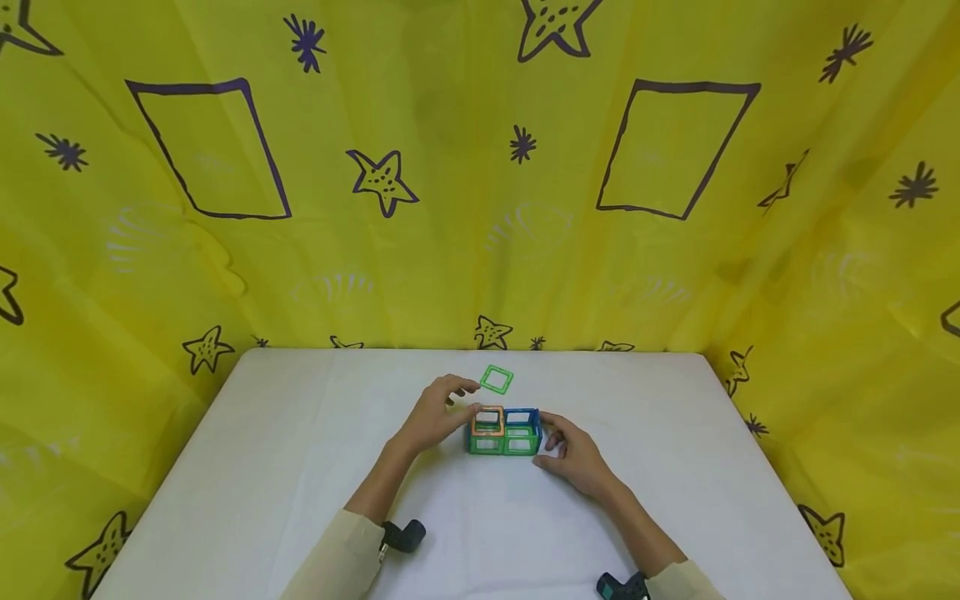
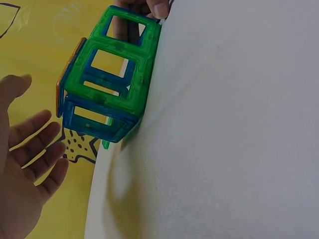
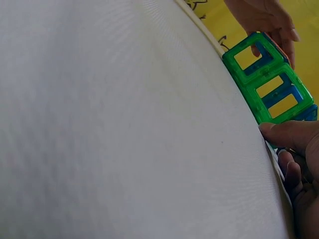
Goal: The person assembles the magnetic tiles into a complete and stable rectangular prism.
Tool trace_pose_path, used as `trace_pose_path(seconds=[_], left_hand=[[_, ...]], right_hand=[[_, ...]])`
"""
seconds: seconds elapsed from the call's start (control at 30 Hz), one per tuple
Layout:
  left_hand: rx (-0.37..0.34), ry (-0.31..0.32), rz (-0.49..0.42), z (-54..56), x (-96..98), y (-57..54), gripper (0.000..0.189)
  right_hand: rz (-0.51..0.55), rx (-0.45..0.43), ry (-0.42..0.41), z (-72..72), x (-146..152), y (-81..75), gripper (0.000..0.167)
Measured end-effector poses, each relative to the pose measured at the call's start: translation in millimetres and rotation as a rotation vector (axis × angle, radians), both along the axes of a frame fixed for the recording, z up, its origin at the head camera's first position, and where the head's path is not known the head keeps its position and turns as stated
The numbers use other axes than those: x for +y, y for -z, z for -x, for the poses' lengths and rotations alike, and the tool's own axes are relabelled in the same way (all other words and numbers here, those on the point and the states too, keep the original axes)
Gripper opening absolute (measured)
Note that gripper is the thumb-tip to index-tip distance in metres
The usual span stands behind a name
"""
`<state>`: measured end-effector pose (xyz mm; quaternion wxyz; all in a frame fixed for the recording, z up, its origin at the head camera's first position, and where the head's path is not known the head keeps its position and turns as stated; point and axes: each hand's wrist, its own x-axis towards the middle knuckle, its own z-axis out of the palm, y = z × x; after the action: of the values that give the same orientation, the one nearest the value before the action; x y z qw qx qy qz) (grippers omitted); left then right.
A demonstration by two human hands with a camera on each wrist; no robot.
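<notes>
A small box of magnetic tiles (image 1: 503,443) stands on the white table, with a green front of two square frames and blue sides. An orange square tile (image 1: 488,432) lies on top at its left. My right hand (image 1: 579,457) holds the box at its right end, thumb at the front corner and index finger at the back. Spread and holding nothing, my left hand (image 1: 435,417) is beside the box's left end; the left wrist view shows its fingers (image 2: 37,144) apart from the tiles. Beyond its fingertips a loose green square tile (image 1: 497,379) lies flat.
The white table (image 1: 300,442) reaches back to a yellow curtain (image 1: 450,250) printed with stars and frames, which also hangs along both sides. A dark wrist camera (image 1: 405,536) is strapped at the left sleeve, and another (image 1: 621,586) at the right.
</notes>
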<state>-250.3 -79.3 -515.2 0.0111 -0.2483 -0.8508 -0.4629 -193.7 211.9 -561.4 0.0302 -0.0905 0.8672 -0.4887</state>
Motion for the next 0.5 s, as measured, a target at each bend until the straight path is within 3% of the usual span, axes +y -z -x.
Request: trace_pose_path(seconds=[0.3, 0.5], left_hand=[[-0.040, -0.062, -0.069, 23.5, 6.4, 5.4, 0.029], [-0.051, -0.039, -0.058, 35.4, 9.9, 13.4, 0.034]], right_hand=[[0.000, 0.016, -0.013, -0.3, 0, -2.1, 0.074], [0.002, 0.012, -0.005, 0.1, 1, 0.6, 0.074]])
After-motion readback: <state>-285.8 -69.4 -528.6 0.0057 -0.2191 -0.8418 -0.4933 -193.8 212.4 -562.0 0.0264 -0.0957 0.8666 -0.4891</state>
